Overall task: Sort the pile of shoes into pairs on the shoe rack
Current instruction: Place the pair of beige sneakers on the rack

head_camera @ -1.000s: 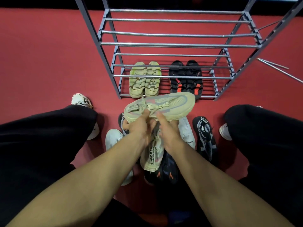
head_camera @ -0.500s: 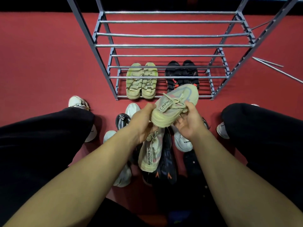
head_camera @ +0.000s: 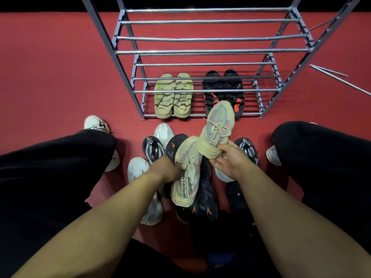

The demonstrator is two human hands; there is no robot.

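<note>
A person's right hand (head_camera: 226, 157) grips the heel of a pale yellow-green sneaker (head_camera: 215, 130), fingers wrapped under its sole, toe pointing away toward the shoe rack (head_camera: 200, 51). Just left of that grip, the left hand (head_camera: 167, 169) closes on the laces of the matching sneaker (head_camera: 187, 173), which lies atop the floor pile. Beyond both grips, beige sandals (head_camera: 173, 96) and black sandals (head_camera: 222, 89) sit paired on the rack's bottom shelf.
</note>
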